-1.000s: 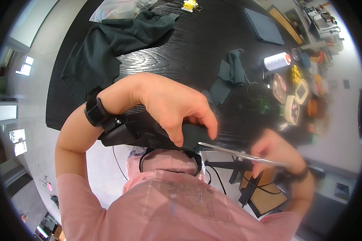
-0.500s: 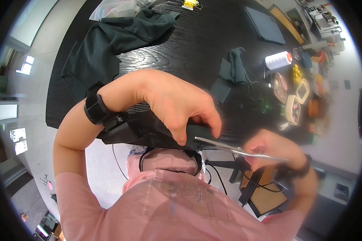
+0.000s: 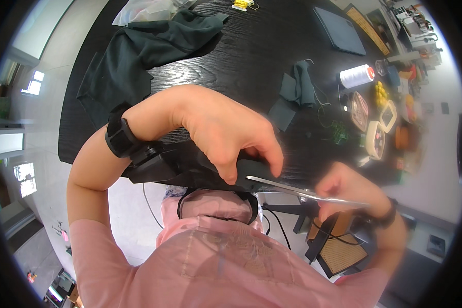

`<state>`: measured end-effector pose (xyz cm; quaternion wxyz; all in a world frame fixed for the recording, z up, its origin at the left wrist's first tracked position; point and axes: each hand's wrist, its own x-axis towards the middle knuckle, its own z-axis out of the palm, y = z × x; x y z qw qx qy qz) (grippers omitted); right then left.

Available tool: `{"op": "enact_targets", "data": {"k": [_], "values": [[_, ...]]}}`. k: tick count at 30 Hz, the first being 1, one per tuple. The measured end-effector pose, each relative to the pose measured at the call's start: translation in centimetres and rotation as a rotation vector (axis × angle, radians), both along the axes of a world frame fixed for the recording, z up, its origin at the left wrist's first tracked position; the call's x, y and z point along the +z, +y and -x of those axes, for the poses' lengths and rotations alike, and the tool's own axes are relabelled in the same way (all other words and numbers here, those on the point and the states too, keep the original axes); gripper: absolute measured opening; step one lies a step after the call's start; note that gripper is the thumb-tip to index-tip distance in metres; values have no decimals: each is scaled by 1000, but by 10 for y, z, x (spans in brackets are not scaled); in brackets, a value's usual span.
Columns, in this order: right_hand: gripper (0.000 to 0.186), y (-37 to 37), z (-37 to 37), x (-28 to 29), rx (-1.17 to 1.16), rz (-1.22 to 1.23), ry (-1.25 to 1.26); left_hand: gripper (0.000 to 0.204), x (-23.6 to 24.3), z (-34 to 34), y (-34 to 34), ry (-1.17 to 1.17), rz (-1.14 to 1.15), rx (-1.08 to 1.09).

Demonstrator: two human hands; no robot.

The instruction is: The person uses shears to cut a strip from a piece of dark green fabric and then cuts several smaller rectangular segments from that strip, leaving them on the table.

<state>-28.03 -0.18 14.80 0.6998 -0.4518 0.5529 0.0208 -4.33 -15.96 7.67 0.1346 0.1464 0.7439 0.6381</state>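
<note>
1. Head view, between ten and eleven o'clock from centre: large dark green cloth [image 3: 133, 61], rumpled, on a black table [image 3: 256, 49].
2. Eleven o'clock: translucent bag [image 3: 149, 11], just beside the cloth's upper edge.
3. Centre: left hand [image 3: 236, 138], half curled, thumb and fingers bent downward with a dark green scrap [image 3: 254, 169] held between their tips, near the table's edge.
4. Twelve o'clock, far edge: yellow thread [image 3: 241, 5].
5. Between one and two o'clock: small dark green cloth pieces [image 3: 297, 84], loosely folded.
6. Four o'clock: silver scissors [image 3: 303, 192], tips pointing to nine o'clock and overlapping the scrap in this view; whether they touch it cannot be told.
7. Near three o'clock: tangled green thread [image 3: 339, 132].
8. Between three and four o'clock: right hand [image 3: 346, 185], somewhat blurred, fingers curled around the scissors' handle end.
9. Two o'clock: large spool [image 3: 357, 77], white thread, lying on its side.
10. Three o'clock: cream case [image 3: 376, 141], beside the green thread.
</note>
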Motion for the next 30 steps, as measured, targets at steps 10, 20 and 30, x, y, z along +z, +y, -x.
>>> {"op": "enact_targets", "data": {"k": [10, 20, 30], "values": [[50, -1, -2, 2, -13, -35, 22, 52, -3, 1, 1, -26, -6, -24], [37, -5, -2, -3, 32, -48, -29, 52, -2, 1, 2, 19, 63, 1], [36, -5, -2, -4, 21, -62, -107, 49, -2, 0, 4, 32, 41, 25]]}}
